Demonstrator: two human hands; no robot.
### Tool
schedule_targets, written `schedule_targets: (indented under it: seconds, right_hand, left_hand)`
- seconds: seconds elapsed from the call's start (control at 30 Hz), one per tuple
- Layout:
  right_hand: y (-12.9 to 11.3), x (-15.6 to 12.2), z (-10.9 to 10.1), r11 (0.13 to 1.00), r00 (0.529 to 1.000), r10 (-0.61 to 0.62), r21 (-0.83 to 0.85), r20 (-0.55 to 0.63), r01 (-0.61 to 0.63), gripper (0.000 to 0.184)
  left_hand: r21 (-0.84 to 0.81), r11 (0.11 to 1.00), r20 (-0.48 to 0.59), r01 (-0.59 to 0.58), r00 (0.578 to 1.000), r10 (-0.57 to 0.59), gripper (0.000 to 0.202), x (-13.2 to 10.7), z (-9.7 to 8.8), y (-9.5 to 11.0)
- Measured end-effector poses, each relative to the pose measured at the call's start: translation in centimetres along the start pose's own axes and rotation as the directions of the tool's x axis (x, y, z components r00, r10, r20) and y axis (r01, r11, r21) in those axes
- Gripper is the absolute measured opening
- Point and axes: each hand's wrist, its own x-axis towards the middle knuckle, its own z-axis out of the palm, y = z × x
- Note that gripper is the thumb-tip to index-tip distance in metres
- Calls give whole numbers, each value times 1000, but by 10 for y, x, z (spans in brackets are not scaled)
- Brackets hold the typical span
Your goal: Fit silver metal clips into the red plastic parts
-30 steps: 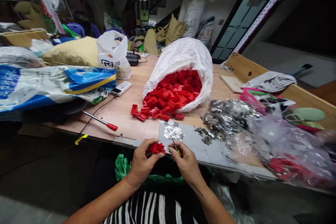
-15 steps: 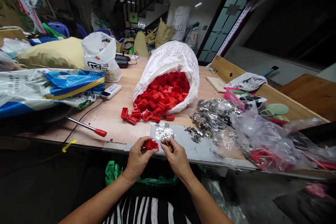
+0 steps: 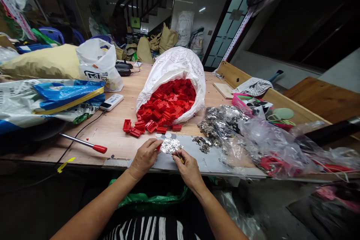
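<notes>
My left hand (image 3: pixel 144 159) is closed on a red plastic part (image 3: pixel 159 147), mostly hidden behind the fingers. It is at the left edge of a heap of small shiny metal pieces (image 3: pixel 171 145) on a grey sheet (image 3: pixel 165 163). My right hand (image 3: pixel 188 167) grips a small tool (image 3: pixel 180 156) with a yellow handle and a thin metal tip, close to the heap's near right side; its exact kind is unclear. Beyond the heap, a white sack (image 3: pixel 180 60) lies with its mouth towards me, spilling many red plastic parts (image 3: pixel 165 105) onto the table.
Right of the heap are darker metal pieces (image 3: pixel 201 144) and clear plastic bags (image 3: pixel 258 138). A red-handled rod (image 3: pixel 84 143), a white device (image 3: pixel 111 102) with a cable and packed bags (image 3: pixel 56 97) occupy the left. A green bag (image 3: pixel 157 198) hangs below the table edge.
My left hand has moved forward with the red part to the heap's left edge, and the part is now more hidden. My right hand stays near the heap with the tool. The view has shifted slightly.
</notes>
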Motion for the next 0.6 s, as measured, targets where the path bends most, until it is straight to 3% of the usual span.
schedule_targets:
  seconds: [0.13, 0.27, 0.37, 0.47, 0.53, 0.6]
  right_hand:
    - [-1, 3, 2, 998, 999, 35, 50, 17, -36, 20]
    - [-6, 5, 7, 993, 1000, 22, 114, 10, -23, 19]
    - [-10, 6, 12, 991, 1000, -4, 131, 7, 3, 19]
    - [-13, 5, 14, 992, 999, -33, 126, 13, 31, 19]
    - [-14, 5, 14, 992, 999, -45, 119, 6, 44, 19]
    - [-14, 4, 13, 993, 999, -47, 106, -5, 48, 19]
  left_hand:
    - [-113, 990, -54, 86, 994, -93, 30, -3, -6, 2]
    - [-350, 897, -114, 271, 938, -328, 30, -11, -10, 11]
    - [-399, 861, -99, 316, 919, -383, 30, -19, -12, 20]
    - [-329, 905, -98, 271, 943, -318, 29, -21, -11, 25]
    - [-203, 967, -35, 151, 986, -162, 30, -20, -9, 25]
    - [-77, 997, 28, 27, 999, -24, 35, -17, -7, 24]
